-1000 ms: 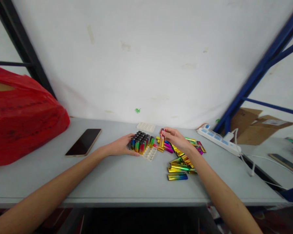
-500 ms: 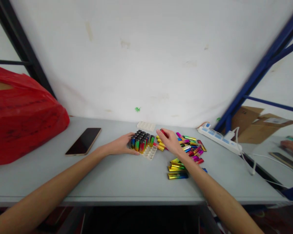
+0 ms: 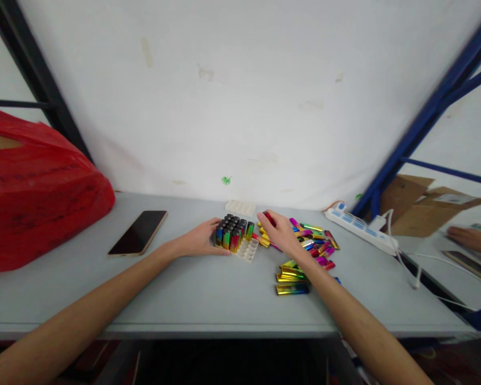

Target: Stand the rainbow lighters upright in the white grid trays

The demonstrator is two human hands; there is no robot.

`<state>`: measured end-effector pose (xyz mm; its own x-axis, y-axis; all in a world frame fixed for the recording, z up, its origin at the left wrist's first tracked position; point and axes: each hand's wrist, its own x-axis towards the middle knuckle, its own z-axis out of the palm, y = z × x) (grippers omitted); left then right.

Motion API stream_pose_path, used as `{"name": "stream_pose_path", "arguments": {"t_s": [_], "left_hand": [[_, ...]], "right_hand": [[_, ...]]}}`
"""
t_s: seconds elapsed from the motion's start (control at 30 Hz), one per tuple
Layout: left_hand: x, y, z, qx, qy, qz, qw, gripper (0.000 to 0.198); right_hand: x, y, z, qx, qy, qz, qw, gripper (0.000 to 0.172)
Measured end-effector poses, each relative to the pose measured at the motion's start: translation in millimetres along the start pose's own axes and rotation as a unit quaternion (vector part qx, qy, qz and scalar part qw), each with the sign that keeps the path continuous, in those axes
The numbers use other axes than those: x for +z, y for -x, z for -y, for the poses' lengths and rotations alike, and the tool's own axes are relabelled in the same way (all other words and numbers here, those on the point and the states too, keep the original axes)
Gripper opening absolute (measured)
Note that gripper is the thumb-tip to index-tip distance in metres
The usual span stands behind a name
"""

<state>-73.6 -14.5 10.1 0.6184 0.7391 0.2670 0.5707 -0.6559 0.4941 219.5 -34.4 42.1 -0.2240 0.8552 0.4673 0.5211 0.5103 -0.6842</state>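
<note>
on the grey table (image 3: 208,305), around the white tray (image 3: 250,250), loose lighters (image 3: 292,289) sprawl at three to four o'clock. the left hand (image 3: 200,239), at nine, clasps upright lighters (image 3: 234,238) in the tray; the right hand (image 3: 278,230), at two, grips a red lighter (image 3: 270,218). farther out: phone (image 3: 138,232) at nine, power strip (image 3: 358,229) at three, then blue frame (image 3: 420,128) at two, white wall (image 3: 240,101) at twelve.

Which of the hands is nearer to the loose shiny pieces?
Right. The right hand is above the left part of the loose shiny pieces, holding a red piece; the left hand is farther left, beside the upright pieces.
</note>
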Motion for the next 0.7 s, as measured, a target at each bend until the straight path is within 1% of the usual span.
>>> {"name": "stream_pose_path", "arguments": {"t_s": [0.07, 0.1, 0.2, 0.27, 0.33, 0.4, 0.53, 0.63, 0.7], "left_hand": [[1.4, 0, 0, -0.004, -0.003, -0.004, 1.000, 0.081], [2.1, 0, 0, -0.006, -0.005, -0.006, 1.000, 0.082], [3.7, -1, 2, -0.010, -0.010, -0.005, 1.000, 0.082], [3.7, -1, 3, -0.011, -0.008, 0.000, 1.000, 0.082], [3.1, -1, 3, -0.012, -0.004, 0.004, 1.000, 0.082], [2.3, -1, 2, -0.012, 0.003, 0.007, 1.000, 0.082], [2.3, -1, 1, -0.009, 0.008, 0.000, 1.000, 0.082], [3.1, 0, 2, -0.008, 0.008, -0.005, 1.000, 0.083], [3.5, 0, 3, -0.005, 0.007, -0.005, 1.000, 0.083]], "right_hand": [[-5, 1, 1, -0.023, -0.013, 0.051, 0.998, 0.044], [-8, 1, 2, -0.044, -0.003, 0.074, 0.996, 0.043], [-13, 2, 5, -0.119, 0.089, 0.112, 0.983, 0.045], [-14, 3, 6, -0.139, 0.144, 0.127, 0.971, 0.048], [-13, 3, 6, -0.130, 0.162, 0.140, 0.968, 0.049], [-13, 2, 6, -0.115, 0.159, 0.140, 0.970, 0.049], [-12, 2, 5, -0.093, 0.151, 0.150, 0.973, 0.043], [-5, 2, 3, -0.093, 0.202, 0.182, 0.958, 0.035], [1, 3, 3, -0.098, 0.245, 0.186, 0.946, 0.029]]}}
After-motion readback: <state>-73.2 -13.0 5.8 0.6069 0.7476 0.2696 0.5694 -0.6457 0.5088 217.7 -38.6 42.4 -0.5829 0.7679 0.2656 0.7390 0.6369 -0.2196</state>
